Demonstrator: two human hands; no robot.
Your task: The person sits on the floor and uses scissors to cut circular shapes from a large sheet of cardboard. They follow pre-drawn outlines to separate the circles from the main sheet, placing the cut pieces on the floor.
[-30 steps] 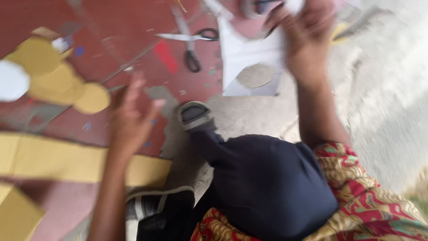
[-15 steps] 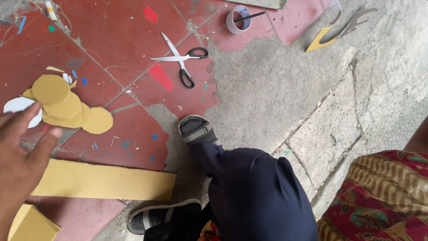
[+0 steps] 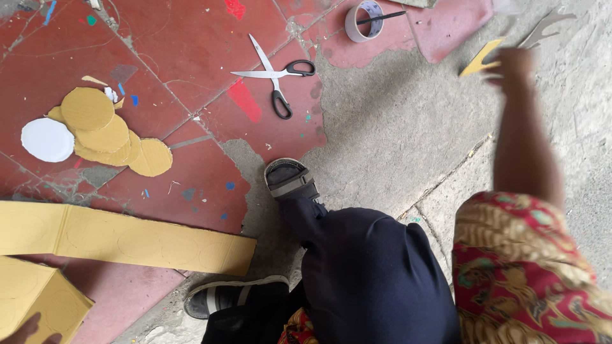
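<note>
Cardboard scrap (image 3: 479,58), a small yellow piece, lay on the grey concrete at about one o'clock, right at the fingertips of the right hand (image 3: 510,64). That hand was stretched far out and blurred, so nobody could tell if its fingers were spread or pinching the scrap. A pale grey cut-out shape (image 3: 543,28) lay just past it.

The left hand (image 3: 29,331) showed only as a dark bit at seven o'clock, touching the edge of a cardboard box (image 3: 38,299). Its grip could not be seen either.

A long cardboard strip (image 3: 127,237) lay at nine o'clock, just above the box. A pile of round cardboard discs (image 3: 105,127) sat at ten o'clock on the red tiles, with a white disc (image 3: 46,140) touching its left side. Scissors (image 3: 275,79) lay spread wide at twelve o'clock. A roll of tape (image 3: 363,20) stood near them, with a thin black stick resting across it. A sandal (image 3: 290,179) sat in the middle.
</note>
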